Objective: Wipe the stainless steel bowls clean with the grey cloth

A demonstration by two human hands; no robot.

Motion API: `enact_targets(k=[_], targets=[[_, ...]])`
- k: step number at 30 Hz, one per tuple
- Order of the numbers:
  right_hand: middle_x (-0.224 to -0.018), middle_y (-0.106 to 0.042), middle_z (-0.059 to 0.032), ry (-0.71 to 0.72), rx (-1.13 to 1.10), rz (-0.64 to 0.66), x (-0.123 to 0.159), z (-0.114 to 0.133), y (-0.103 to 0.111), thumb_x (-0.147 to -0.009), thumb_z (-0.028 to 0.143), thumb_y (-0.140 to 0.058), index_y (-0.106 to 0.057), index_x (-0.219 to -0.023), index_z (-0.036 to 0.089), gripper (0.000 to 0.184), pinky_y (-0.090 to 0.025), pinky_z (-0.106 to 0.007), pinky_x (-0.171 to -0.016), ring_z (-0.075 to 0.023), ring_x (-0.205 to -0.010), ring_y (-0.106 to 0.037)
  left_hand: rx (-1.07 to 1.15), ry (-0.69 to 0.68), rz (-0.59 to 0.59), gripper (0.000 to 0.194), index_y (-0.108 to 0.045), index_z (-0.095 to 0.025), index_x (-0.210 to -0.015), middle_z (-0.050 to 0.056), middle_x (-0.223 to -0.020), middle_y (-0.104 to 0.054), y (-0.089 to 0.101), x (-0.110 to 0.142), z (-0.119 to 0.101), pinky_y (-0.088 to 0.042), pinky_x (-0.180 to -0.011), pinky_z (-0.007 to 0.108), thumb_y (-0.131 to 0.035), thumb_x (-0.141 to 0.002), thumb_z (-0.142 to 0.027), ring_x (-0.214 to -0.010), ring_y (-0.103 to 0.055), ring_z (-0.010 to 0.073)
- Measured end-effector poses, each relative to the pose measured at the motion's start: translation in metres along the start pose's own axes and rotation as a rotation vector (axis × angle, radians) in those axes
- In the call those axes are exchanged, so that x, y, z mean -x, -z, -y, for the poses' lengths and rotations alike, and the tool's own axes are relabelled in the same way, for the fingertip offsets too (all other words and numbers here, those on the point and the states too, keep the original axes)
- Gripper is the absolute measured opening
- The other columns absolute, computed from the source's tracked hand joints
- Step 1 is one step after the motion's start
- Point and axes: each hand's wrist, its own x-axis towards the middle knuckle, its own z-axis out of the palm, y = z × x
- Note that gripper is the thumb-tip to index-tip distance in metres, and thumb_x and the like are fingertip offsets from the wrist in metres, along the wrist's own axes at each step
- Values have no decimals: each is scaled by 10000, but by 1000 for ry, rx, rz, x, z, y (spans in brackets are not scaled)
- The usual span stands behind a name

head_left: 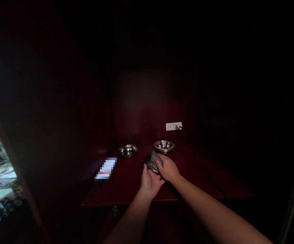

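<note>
Above the dark red shelf, my left hand (pixel 150 183) grips a shiny metal bowl (pixel 147 160) from below, thumb at its rim. The bowl is tilted, and my hands hide part of it. A grey cloth (pixel 155 162) is bunched under the fingers of my right hand (pixel 169 168), which presses it against the bowl. Behind my hands, a stack of metal bowls (pixel 164 146) stands on the shelf. To the left of that stack sits another shallow metal bowl (pixel 128 150).
A lit phone (pixel 106 168) lies at the left of the shelf (pixel 126 189). On the back wall is a white socket strip (pixel 173 126) with a plug; a dark cable (pixel 208 174) runs down the right side. Below the front edge shows a green-capped bottle (pixel 114 210).
</note>
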Motion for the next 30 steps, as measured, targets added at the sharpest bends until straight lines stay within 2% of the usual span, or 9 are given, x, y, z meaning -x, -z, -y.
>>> enact_targets(k=[2,6,9,13,19,23,27,30], targets=[[-1233,-616,-101,11,-12,-32,-10,0,3,-908,348,-384,-566,-1229,121,433,-411,-327,-991,-207,-1133,-569,-29,-73,-2,443,-515,-269,-1208,77,-1285,-555,-10,-6,-4,-410,-924,441,-345,-888,-524,-1173,-517,260],[-1255,-600,-105,94,25,-129,-30,2,13,-898,350,-401,-551,-1249,123,444,-367,-351,-1035,-215,-1169,-536,-86,-191,-26,407,-556,-229,-1159,74,-1276,-570,-31,-19,-17,-445,-915,399,-321,-919,-459,-1177,-521,247],[-1293,-571,-108,138,58,-186,-44,-1,18,-893,372,-404,-546,-1254,115,466,-350,-356,-1049,-221,-1186,-519,-97,-233,7,421,-576,-197,-1147,87,-1246,-593,-41,-30,-26,-457,-921,389,-317,-924,-444,-1183,-519,244],[-1338,-532,-107,171,124,-245,-58,-13,18,-873,393,-429,-527,-1274,127,491,-294,-398,-1084,-239,-1234,-473,-86,-216,-17,407,-597,-179,-1106,83,-1224,-607,-45,-51,-36,-467,-923,366,-326,-929,-425,-1175,-526,226],[-1380,-487,-106,277,176,-309,-68,-41,2,-839,416,-458,-519,-1279,113,538,-228,-392,-1117,-233,-1286,-419,-102,-183,-61,392,-588,-189,-1090,77,-1191,-615,-33,-80,-39,-481,-902,384,-328,-930,-434,-1113,-564,222],[-1393,-474,-97,307,184,-237,-61,-57,-11,-839,437,-434,-521,-1279,127,545,-223,-410,-1119,-234,-1309,-399,-93,-144,-117,382,-569,-209,-1119,75,-1150,-630,-15,-87,-34,-470,-917,418,-333,-926,-440,-1093,-577,232],[-1417,-443,-78,370,169,-188,-57,-62,-13,-837,446,-430,-505,-1296,135,560,-202,-414,-1129,-228,-1341,-355,-78,-128,-67,441,-569,-206,-1153,76,-1162,-623,-4,-88,-35,-445,-949,458,-311,-921,-478,-1134,-552,268],[-1416,-445,-55,359,167,-157,-57,-63,-10,-838,455,-415,-506,-1297,156,555,-203,-425,-1129,-238,-1335,-367,-76,-105,-56,477,-585,-186,-1142,81,-1141,-634,-2,-88,-40,-445,-952,451,-310,-915,-504,-1131,-553,275]])
